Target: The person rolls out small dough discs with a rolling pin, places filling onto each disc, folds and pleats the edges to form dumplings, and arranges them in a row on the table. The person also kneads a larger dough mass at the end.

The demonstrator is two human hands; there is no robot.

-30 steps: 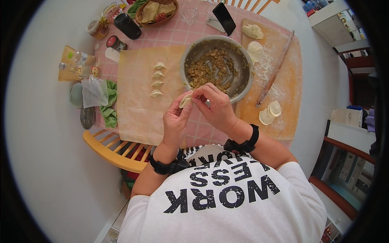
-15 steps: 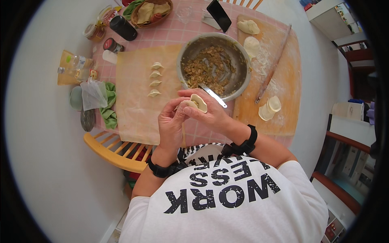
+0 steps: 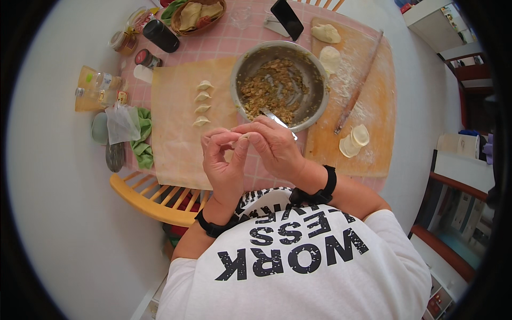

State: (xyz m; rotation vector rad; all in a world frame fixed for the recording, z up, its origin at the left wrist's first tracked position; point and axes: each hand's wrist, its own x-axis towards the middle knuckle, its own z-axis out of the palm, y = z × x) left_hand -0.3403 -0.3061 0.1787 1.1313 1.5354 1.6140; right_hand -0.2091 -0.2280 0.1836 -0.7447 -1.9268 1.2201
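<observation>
My left hand (image 3: 223,160) and my right hand (image 3: 274,148) meet in front of the bowl, thumbs and fingertips pinched together. Between them is a dumpling (image 3: 229,155), nearly all hidden by the fingers, with only a pale bit of dough showing. Just beyond my hands stands a metal bowl (image 3: 316,90) of minced filling (image 3: 274,80), with a flat metal utensil handle (image 3: 277,120) leaning over its near rim. Several finished dumplings (image 3: 202,96) lie in a column on a tan sheet (image 3: 173,117) to the left.
At right, a floured wooden board (image 3: 368,154) bears a rolling pin (image 3: 360,82), stacked dough wrappers (image 3: 354,141) and dough pieces (image 3: 326,33). A phone (image 3: 287,19) stands behind the bowl. Bottles (image 3: 109,97), a green cloth (image 3: 143,141), a black canister (image 3: 161,36) and a basket (image 3: 224,21) line the left and far edges.
The wrapper, half open with filling showing, is now closed over and covered by my fingers. My right hand has turned inward, bringing its fingertips against those of my left.
</observation>
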